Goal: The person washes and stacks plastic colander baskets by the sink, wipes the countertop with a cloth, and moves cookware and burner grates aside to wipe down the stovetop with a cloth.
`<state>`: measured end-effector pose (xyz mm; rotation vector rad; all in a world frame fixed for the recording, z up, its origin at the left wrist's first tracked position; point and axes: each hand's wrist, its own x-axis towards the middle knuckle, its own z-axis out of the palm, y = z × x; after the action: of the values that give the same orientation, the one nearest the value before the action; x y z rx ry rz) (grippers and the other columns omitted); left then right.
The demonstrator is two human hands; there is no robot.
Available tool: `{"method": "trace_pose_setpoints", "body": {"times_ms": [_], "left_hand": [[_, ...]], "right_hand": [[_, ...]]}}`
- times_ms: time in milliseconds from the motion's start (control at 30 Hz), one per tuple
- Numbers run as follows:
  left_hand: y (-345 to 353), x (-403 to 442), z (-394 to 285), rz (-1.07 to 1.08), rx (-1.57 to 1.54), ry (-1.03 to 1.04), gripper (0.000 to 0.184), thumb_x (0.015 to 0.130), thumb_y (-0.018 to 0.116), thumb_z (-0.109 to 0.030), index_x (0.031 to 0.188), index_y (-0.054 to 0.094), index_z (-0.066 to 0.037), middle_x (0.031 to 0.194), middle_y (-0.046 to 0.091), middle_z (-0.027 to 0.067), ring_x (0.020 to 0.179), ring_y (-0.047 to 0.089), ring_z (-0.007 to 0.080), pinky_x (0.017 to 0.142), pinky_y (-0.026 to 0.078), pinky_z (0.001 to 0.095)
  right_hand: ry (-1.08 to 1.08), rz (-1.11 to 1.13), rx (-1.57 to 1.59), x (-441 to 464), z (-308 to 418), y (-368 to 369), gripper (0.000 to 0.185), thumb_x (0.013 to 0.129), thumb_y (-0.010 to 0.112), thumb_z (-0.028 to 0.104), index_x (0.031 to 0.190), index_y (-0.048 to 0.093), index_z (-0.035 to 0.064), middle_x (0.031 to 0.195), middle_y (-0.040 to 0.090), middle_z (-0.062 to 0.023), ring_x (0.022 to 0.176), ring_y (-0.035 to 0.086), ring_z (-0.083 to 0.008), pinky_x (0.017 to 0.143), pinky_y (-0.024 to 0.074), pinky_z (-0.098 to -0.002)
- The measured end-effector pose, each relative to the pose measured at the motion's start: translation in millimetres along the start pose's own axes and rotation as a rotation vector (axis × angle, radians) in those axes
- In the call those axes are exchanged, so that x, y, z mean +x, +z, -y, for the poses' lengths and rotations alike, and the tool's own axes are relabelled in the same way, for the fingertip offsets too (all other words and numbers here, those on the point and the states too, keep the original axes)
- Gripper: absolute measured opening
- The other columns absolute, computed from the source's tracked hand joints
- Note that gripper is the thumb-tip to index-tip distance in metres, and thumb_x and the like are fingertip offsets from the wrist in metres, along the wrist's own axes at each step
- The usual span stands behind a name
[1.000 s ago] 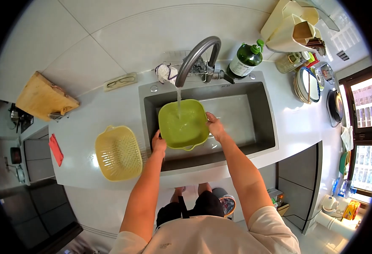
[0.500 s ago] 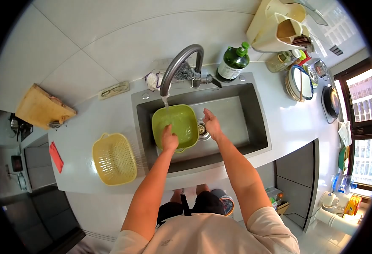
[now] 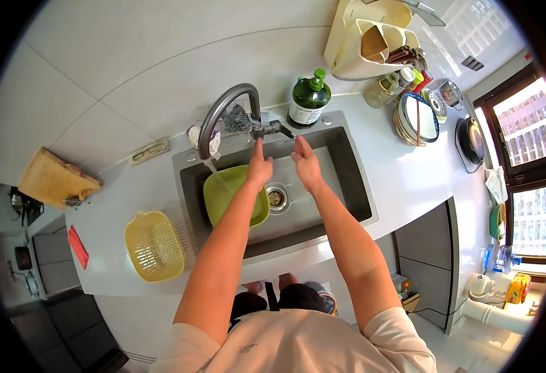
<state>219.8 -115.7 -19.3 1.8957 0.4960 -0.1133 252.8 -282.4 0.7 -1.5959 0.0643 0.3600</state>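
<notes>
A green basin [image 3: 223, 186] stands in the left part of the sink [image 3: 313, 211], and water from the grey faucet [image 3: 226, 96] runs into it. Above the basin's right side, my left hand [image 3: 260, 165] is raised with fingers stretched out, holding nothing. My right hand [image 3: 306, 163] is over the sink just below the faucet lever [image 3: 282, 129], its fingers apart and empty. Whether a fingertip touches the lever cannot be made out. Between my forearms the drain [image 3: 277, 198] shows.
Left of the sink lies a yellow colander [image 3: 155, 247], with a red cloth [image 3: 77, 247] and a wooden board [image 3: 56, 178] farther left. Behind the sink stands a green pump bottle [image 3: 309, 99]. Stacked bowls [image 3: 417, 119] and a utensil holder [image 3: 363, 53] are at the right.
Both hands have let go of the green basin and moved up toward the faucet's base. The view has shifted, so the sink appears farther left and lower.
</notes>
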Motion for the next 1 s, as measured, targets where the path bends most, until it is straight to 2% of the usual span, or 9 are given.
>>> {"method": "trace_pose_setpoints", "body": {"times_ms": [200, 300, 500, 600, 700, 800, 833, 933, 1000], "left_hand": [[-0.3, 14.1, -12.7, -0.015, 0.050, 0.014, 0.080, 0.101, 0.060, -0.009, 0.170, 0.021, -0.010, 0.175, 0.024, 0.0182, 0.161, 0.026, 0.0337, 0.128, 0.026, 0.0377], [1.5, 17.1, -11.5, -0.005, 0.041, -0.009, 0.080, 0.101, 0.060, -0.008, 0.170, 0.020, -0.010, 0.176, 0.023, 0.0177, 0.161, 0.025, 0.0331, 0.128, 0.025, 0.0373], [-4.2, 15.5, -11.0, 0.035, 0.014, 0.008, 0.081, 0.100, 0.059, -0.005, 0.171, 0.020, -0.010, 0.176, 0.022, 0.0166, 0.162, 0.023, 0.0315, 0.129, 0.024, 0.0372], [-10.4, 5.1, -10.0, 0.084, -0.009, 0.045, 0.080, 0.100, 0.058, -0.004, 0.171, 0.020, -0.011, 0.177, 0.021, 0.0164, 0.163, 0.022, 0.0310, 0.129, 0.023, 0.0373], [-21.7, -10.0, 28.9, 0.119, 0.027, 0.095, 0.079, 0.099, 0.055, -0.002, 0.169, 0.021, -0.009, 0.176, 0.022, 0.0173, 0.163, 0.021, 0.0320, 0.131, 0.022, 0.0384], [-40.8, -26.7, 100.5, 0.089, 0.060, -0.007, 0.078, 0.099, 0.057, -0.004, 0.169, 0.023, -0.009, 0.176, 0.022, 0.0173, 0.162, 0.022, 0.0324, 0.130, 0.023, 0.0387], [-50.0, -35.3, 119.4, 0.080, 0.077, -0.040, 0.078, 0.099, 0.057, -0.005, 0.169, 0.023, -0.009, 0.176, 0.023, 0.0172, 0.162, 0.022, 0.0326, 0.130, 0.024, 0.0388], [-78.8, -60.3, 170.2, 0.042, 0.179, -0.128, 0.078, 0.098, 0.059, -0.007, 0.168, 0.025, -0.009, 0.175, 0.023, 0.0176, 0.161, 0.025, 0.0340, 0.130, 0.025, 0.0394], [-90.5, -73.7, 193.8, -0.011, 0.259, -0.191, 0.078, 0.097, 0.060, -0.009, 0.168, 0.026, -0.008, 0.174, 0.024, 0.0194, 0.160, 0.026, 0.0355, 0.129, 0.026, 0.0397]], "right_hand": [[-0.036, 0.008, -0.015, 11.9, 1.5, 3.8, 0.068, 0.100, 0.053, -0.003, 0.165, 0.038, 0.0081, 0.165, 0.046, -0.0146, 0.151, 0.046, -0.0289, 0.121, 0.0388, -0.0376], [-0.029, -0.018, -0.110, 14.4, 0.8, 6.9, 0.066, 0.097, 0.059, 0.001, 0.161, 0.046, 0.0132, 0.156, 0.056, -0.0166, 0.144, 0.054, -0.0288, 0.116, 0.0441, -0.0375], [-0.086, 0.084, -0.288, 1.6, 14.0, 7.0, 0.069, 0.098, 0.053, -0.005, 0.164, 0.039, 0.0092, 0.158, 0.054, -0.0190, 0.148, 0.050, -0.0290, 0.117, 0.0432, -0.0373], [-0.163, -0.004, -0.205, 4.7, -12.9, 11.5, 0.073, 0.095, 0.062, 0.002, 0.164, 0.037, 0.0072, 0.151, 0.059, -0.0223, 0.134, 0.063, -0.0295, 0.111, 0.0499, -0.0395], [-0.041, -0.036, -0.237, -14.8, -27.4, 22.1, 0.076, 0.094, 0.065, 0.006, 0.163, 0.035, 0.0022, 0.148, 0.062, -0.0232, 0.124, 0.069, -0.0299, 0.106, 0.0539, -0.0406], [0.050, 0.071, -0.519, -27.9, -60.5, 30.2, 0.073, 0.092, 0.069, 0.013, 0.159, 0.041, 0.0014, 0.144, 0.065, -0.0222, 0.115, 0.073, -0.0300, 0.101, 0.0562, -0.0416], [0.052, 0.080, -0.520, -30.6, -79.9, 35.8, 0.069, 0.091, 0.069, 0.017, 0.153, 0.048, 0.0007, 0.137, 0.069, -0.0209, 0.114, 0.073, -0.0341, 0.102, 0.0562, -0.0430], [0.119, 0.242, -0.713, -37.9, -123.0, 47.7, 0.067, 0.092, 0.069, 0.020, 0.154, 0.049, 0.0025, 0.137, 0.070, -0.0203, 0.120, 0.070, -0.0363, 0.105, 0.0547, -0.0431], [0.089, 0.250, -0.793, -46.7, -149.1, 55.6, 0.061, 0.091, 0.068, 0.024, 0.148, 0.055, 0.0042, 0.128, 0.072, -0.0238, 0.117, 0.070, -0.0407, 0.103, 0.0557, -0.0460]]}}
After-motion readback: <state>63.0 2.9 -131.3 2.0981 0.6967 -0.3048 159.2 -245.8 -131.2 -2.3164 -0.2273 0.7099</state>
